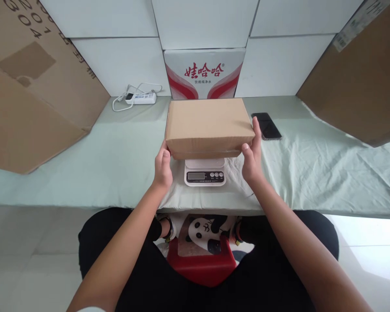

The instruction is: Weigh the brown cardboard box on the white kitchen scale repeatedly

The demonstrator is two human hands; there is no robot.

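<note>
A closed brown cardboard box (209, 119) is gripped between my two hands. My left hand (163, 167) presses against its left end, and my right hand (252, 156) clasps the right end, thumb on the near side. Directly below the box is a white digital kitchen scale (205, 177); its display and buttons face me, while its rear part is hidden. Whether the box rests on the scale or hovers just above it, I cannot tell. A dark smartphone (267, 126) lies just beyond my right hand.
A pale green cloth (117, 173) covers the table. Large cardboard pieces stand at the left (35, 108) and right (360, 86). A white power strip (141, 98) with a cable lies at the back left. Behind the box stands a printed white-and-red carton (205, 71) against the white wall.
</note>
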